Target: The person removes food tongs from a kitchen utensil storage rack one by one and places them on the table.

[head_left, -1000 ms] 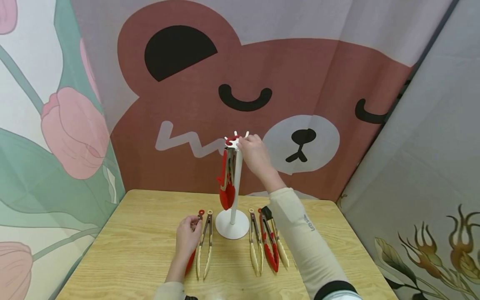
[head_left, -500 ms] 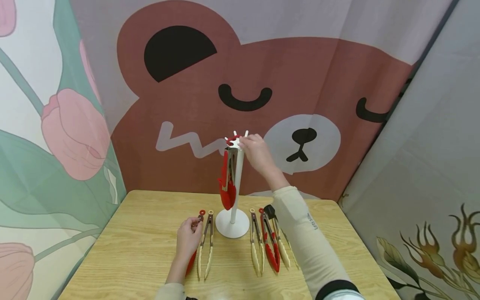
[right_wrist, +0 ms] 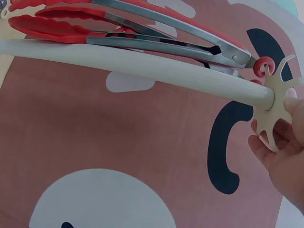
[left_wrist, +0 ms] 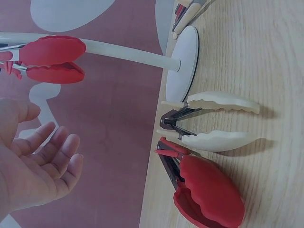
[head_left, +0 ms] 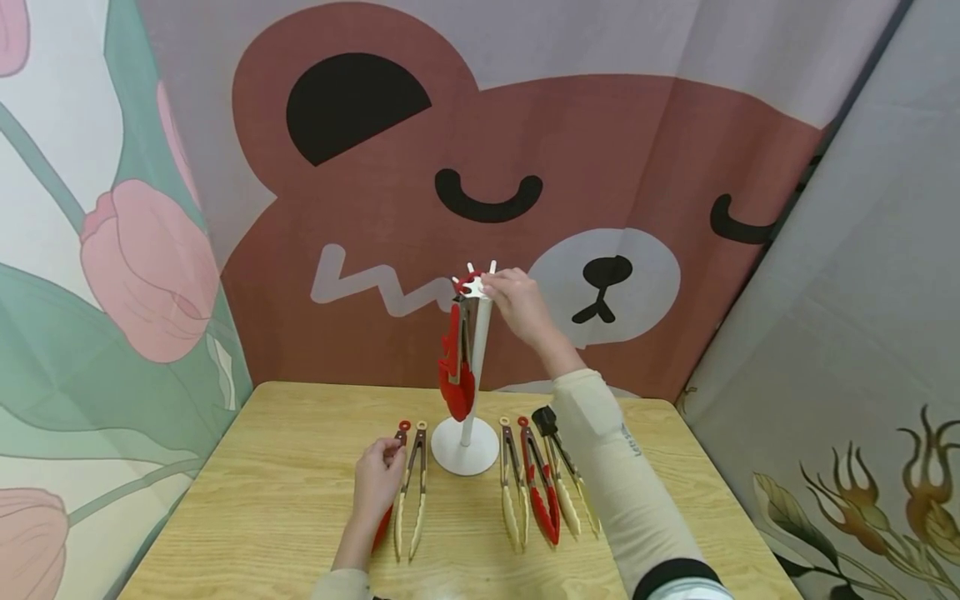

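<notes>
A white stand (head_left: 481, 358) rises from a round base, with a crown of hooks (right_wrist: 271, 114) on top. My right hand (head_left: 517, 307) pinches that crown between thumb and fingers. Red-tipped metal tongs (head_left: 457, 367) hang by red rings from the hooks, on the left side of the post. My left hand (left_wrist: 40, 164) is held in the air with loosely bent fingers and nothing in them. In the head view it overlaps red tongs (left_wrist: 211, 190) lying on the table. Beside those lie cream-tipped tongs (left_wrist: 223, 102), spread in a V.
Right of the base lie cream-tipped tongs (head_left: 510, 483), red tongs (head_left: 538, 483) and further cream-tipped tongs (head_left: 564, 498). A black-ended utensil (head_left: 546, 421) is partly covered by the right sleeve (head_left: 607, 450). Behind the wooden table (head_left: 262, 483) hangs a bear-printed curtain (head_left: 360, 350).
The stand's top and the right hand have shifted slightly right, and the hanging tongs have turned a little. The right forearm uncovers more of the black-ended utensil. The left hand keeps its place.
</notes>
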A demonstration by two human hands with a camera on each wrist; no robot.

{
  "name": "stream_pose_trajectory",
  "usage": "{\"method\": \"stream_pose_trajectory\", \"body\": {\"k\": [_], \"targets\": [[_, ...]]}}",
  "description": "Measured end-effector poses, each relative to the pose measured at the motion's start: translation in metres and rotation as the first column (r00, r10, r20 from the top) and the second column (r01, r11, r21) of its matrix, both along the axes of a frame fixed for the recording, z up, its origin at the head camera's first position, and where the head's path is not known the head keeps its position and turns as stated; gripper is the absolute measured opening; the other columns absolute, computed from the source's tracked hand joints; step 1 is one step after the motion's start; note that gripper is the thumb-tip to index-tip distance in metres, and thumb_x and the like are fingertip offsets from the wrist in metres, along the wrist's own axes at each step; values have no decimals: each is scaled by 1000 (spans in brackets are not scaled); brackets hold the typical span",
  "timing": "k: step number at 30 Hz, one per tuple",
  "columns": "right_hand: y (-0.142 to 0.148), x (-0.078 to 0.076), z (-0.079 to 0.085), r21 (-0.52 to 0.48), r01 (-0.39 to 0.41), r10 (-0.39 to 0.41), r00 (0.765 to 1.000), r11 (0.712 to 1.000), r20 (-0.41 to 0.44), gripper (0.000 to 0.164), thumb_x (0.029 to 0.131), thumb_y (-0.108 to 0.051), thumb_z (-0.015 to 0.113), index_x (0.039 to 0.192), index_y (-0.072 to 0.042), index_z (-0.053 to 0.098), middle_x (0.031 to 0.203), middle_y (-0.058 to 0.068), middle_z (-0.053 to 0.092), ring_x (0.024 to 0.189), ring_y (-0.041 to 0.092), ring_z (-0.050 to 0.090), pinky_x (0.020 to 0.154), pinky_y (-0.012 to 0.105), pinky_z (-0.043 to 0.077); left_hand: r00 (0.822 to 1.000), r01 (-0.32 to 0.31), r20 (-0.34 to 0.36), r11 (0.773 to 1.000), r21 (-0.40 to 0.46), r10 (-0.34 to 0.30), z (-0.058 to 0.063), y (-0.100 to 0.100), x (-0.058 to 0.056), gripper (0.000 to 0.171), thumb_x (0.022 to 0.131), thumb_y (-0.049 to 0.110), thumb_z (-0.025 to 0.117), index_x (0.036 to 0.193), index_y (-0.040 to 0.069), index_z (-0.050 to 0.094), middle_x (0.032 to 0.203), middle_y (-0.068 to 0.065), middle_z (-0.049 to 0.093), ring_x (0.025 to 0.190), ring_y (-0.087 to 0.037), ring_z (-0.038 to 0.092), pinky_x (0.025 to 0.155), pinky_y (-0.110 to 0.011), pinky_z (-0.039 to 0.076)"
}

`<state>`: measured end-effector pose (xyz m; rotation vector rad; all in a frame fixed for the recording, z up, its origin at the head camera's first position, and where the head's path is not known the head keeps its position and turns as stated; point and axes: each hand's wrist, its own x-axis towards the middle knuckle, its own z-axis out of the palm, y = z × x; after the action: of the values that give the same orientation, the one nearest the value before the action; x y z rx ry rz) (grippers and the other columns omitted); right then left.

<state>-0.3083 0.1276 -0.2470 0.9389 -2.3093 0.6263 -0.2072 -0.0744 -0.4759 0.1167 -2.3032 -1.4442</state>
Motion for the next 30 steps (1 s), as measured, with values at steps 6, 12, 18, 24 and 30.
{"method": "stream_pose_trajectory", "body": {"k": [6,12,18,24,30], "targets": [[4,-2,0,-2,-11,11,1000,1000,5,26,89,-7,53,111,2,61,107,14,61,98,25,53,85,34,43,1000,2,-9,1000,-2,-2,-2,0,0,16,81,4,58,92,-7,61,77,-9,57,66,-17,53,56,-24,44],[9,-7,-1,-22,-36,36,999,999,-5,26,87,-6,55,110,3,62,105,15,62,99,26,54,86,35,42,1000,13,-5,1000,3,-13,-3,0,0,15,81,3,58,92,-7,61,76,-8,56,67,-18,53,57,-25,45],[15,-11,-2,-67,-96,97,995,993,14,25,86,-4,55,109,5,61,106,16,62,104,28,53,99,33,31,1000,12,4,1000,-9,-12,-3,0,0,14,82,2,58,92,-7,61,76,-8,56,67,-18,53,58,-26,45],[21,-14,-2,-89,-128,132,991,988,35,24,86,-2,55,108,4,62,106,17,62,103,28,53,97,35,34,1000,19,8,1000,-14,-19,-2,0,0,14,82,3,58,92,-7,61,76,-9,57,68,-18,54,58,-27,45],[26,-12,0,-125,-157,172,977,980,123,26,87,-4,54,111,3,61,109,15,61,103,26,52,88,37,42,1000,17,7,1000,-15,-17,-4,0,-1,15,82,4,58,92,-6,61,75,-7,56,67,-18,53,59,-26,45]]}}
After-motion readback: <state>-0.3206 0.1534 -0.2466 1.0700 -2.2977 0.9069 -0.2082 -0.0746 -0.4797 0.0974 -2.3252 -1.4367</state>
